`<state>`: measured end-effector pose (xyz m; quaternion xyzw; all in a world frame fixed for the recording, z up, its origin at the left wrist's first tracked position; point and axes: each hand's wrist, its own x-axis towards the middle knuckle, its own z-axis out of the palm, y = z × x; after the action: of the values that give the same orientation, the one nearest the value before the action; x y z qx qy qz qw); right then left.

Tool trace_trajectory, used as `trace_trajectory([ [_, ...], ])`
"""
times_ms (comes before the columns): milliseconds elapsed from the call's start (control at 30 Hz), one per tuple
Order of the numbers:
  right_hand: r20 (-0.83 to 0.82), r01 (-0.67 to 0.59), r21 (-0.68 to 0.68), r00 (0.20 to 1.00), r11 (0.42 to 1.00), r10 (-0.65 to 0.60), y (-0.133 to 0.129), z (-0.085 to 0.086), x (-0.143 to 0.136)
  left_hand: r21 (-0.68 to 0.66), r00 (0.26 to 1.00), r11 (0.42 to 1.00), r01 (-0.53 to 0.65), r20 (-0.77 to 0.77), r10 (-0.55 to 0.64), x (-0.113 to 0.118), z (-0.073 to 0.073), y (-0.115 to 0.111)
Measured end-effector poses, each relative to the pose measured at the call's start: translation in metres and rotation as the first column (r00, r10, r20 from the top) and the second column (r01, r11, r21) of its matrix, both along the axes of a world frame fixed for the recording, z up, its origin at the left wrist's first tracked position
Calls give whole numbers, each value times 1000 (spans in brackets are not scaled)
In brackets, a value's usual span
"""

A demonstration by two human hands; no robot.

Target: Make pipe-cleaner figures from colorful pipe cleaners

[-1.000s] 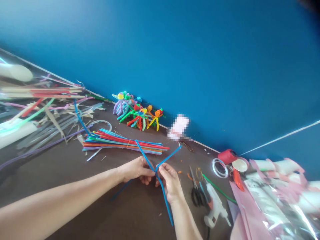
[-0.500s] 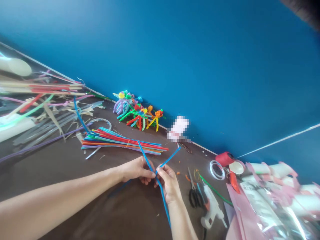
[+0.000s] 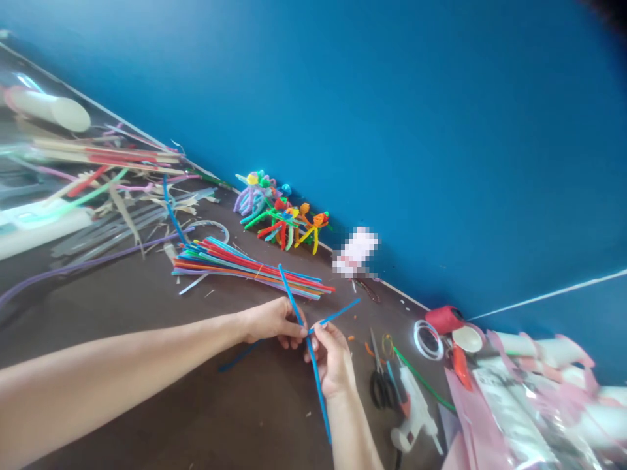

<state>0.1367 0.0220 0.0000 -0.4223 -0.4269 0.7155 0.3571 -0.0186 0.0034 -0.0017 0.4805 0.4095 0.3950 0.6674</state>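
Two blue pipe cleaners [image 3: 321,385] cross each other in an X between my hands, above the brown table. My left hand [image 3: 281,323] pinches them at the crossing from the left. From the right, my right hand [image 3: 330,356] pinches them just beside the same spot, thumb and fingers pressed together. One blue end sticks up past the bundle and another points to the upper right. A third end shows under my left forearm. Behind my hands lies a banded bundle of coloured pipe cleaners [image 3: 245,264].
Small pipe-cleaner figures [image 3: 281,215] stand along the blue wall. Scissors [image 3: 379,385] and a white glue gun [image 3: 416,418] lie to the right, near a red spool [image 3: 443,318] and pink wrapping [image 3: 473,424]. Loose strips and sticks [image 3: 112,156] crowd the left.
The view has shifted slightly, so the table items appear a little to the right. My hands still pinch the crossed blue pipe cleaners, whose angle has turned slightly.
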Motion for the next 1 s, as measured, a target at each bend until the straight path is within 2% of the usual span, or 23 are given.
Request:
trace_trajectory([
  [133, -8, -24, 42, 1000, 999, 25, 0, 0, 0, -32, 1000, 999, 8, 22, -7, -2, 0, 2],
  [400, -23, -2, 5, 1000, 1000, 2, 2, -6, 3, -14, 993, 994, 106, 53, -105, -6, 3, 5],
  [533, -38, -58, 47, 997, 997, 60, 3, -6, 4, -36, 991, 997, 70, 119, -66, -8, 5, 5],
  [667, 32, -149, 134, 989, 980, 146, 0, -5, 2, -24, 991, 999, 33, 131, -29, -8, 4, 5],
  [1000, 13, -91, 238, 996, 967, 90, -4, -11, -1, -164, 973, 986, -13, 224, 50, -9, 1, 8],
])
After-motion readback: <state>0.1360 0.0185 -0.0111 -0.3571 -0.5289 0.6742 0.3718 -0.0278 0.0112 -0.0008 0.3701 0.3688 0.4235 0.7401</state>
